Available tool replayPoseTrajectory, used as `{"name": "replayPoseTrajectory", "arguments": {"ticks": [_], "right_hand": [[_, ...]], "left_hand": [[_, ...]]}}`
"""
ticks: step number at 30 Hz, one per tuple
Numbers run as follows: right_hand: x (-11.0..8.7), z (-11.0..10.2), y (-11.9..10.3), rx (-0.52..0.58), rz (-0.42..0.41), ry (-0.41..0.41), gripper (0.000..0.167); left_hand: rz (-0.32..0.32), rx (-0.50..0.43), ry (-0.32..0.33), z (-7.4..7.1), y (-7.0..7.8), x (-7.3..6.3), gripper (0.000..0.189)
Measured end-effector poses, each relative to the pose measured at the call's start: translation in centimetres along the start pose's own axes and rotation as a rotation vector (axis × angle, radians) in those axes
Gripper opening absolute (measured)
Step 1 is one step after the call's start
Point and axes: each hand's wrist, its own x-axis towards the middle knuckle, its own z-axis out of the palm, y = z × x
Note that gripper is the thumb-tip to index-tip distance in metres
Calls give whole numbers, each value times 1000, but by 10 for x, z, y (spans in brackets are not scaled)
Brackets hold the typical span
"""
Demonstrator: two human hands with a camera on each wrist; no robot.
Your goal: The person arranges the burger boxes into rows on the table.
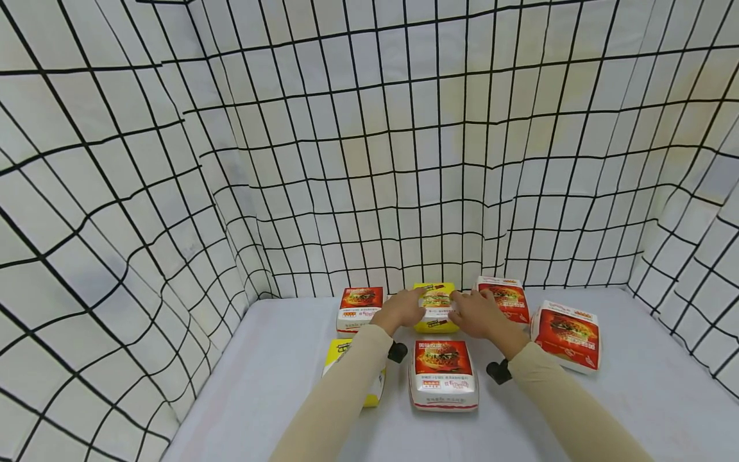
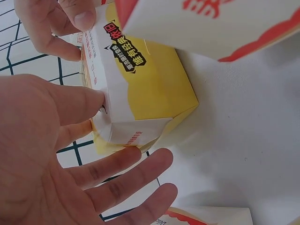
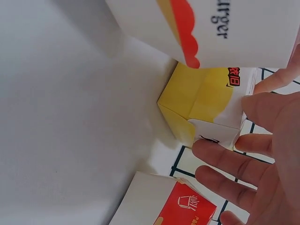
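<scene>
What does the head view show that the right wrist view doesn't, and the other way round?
Only the head view: the front-left yellow box, partly hidden by the left sleeve, and the back-left red box.
Only the right wrist view: the lettering "urger" on a box's white side.
Both: the right grip at the middle yellow box.
</scene>
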Motion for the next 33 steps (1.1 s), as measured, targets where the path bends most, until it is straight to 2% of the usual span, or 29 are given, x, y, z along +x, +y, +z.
{"name": "replayPoseTrajectory", "arguments": {"ticks": [12,21,28,33], "right_hand": [[0,-1,0,-7,4,-10,46],[-4,-2,2,27,-2,6,48],[-14,-11,4,93,-6,26,53],[-34,-21,12,193,-23,116,46]], "left_hand": [[-4,2,-7,-1,0,-2,54],[-20,38,20,-1,0,-4,54],[12,39,96,-9,8,-13,54],[70,-4,174,-19,25,-29,52]]}}
